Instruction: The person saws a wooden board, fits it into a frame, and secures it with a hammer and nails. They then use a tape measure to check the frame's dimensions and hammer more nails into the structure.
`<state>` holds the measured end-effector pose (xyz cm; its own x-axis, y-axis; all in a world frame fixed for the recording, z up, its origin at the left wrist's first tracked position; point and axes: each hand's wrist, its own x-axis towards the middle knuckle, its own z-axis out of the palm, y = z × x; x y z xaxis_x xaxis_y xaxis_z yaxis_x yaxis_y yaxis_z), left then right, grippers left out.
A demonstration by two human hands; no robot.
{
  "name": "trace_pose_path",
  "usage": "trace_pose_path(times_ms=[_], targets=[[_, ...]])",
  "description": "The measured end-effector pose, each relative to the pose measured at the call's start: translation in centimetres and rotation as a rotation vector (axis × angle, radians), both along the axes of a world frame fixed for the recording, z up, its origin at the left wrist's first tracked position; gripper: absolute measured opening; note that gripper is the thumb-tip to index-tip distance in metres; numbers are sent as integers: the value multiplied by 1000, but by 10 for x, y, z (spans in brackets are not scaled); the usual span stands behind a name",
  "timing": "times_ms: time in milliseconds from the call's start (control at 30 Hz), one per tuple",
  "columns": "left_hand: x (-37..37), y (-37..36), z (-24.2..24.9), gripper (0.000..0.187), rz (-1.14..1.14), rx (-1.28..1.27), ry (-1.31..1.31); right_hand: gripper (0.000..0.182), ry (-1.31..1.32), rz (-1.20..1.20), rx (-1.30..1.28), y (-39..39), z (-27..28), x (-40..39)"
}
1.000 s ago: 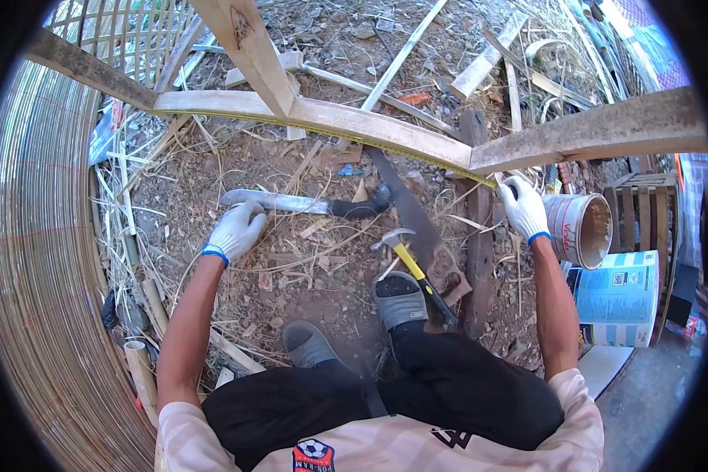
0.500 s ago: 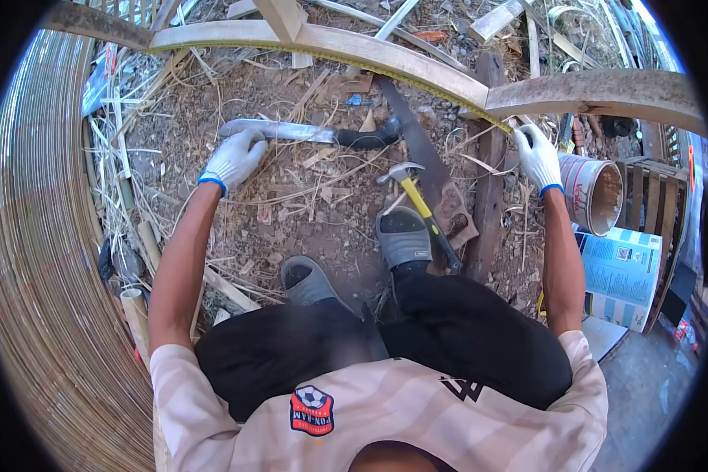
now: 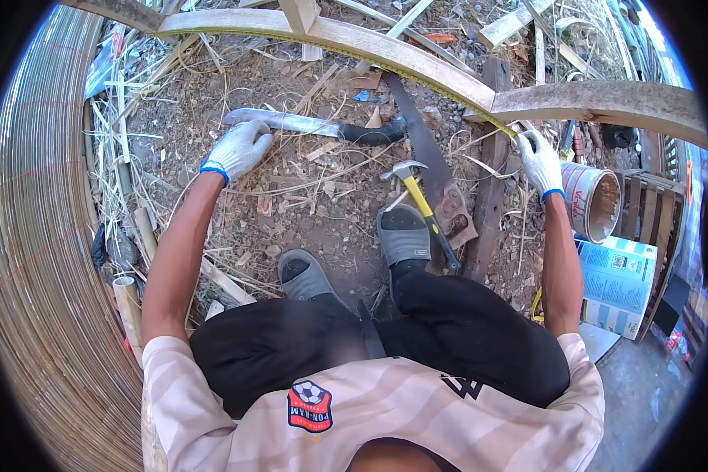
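Note:
My right hand, in a white glove with a blue cuff, pinches the end of a yellow measuring tape. The tape stretches along the lower edge of a long wooden beam. At the left, my left hand, gloved the same way, is over a machete lying on the ground; its fingers are curled near the blade, and whether they grip anything is hidden. A hammer with a yellow and black handle lies across a hand saw between my hands.
A dark wooden post lies right of the saw. At the right are a bucket, a blue-and-white container and a wooden crate. A bamboo screen stands at the left. Wood scraps litter the ground.
My left hand has shifted slightly right along the machete, its fingers more bunched. My right hand stays at the tape's end. The whole view has shifted a little.

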<state>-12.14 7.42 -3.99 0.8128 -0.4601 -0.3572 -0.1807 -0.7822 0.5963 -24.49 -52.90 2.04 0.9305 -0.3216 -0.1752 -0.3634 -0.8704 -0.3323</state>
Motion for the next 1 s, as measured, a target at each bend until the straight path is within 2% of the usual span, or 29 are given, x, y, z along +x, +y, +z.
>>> trace_pose_path(times_ms=[233,1000], targets=[[0,1,-3,27,25,-5,0,30,-35,57,-13,-6,-6,-1],[3,1,-4,29,16,58,52,32,-6,9,-6,3,3,1]])
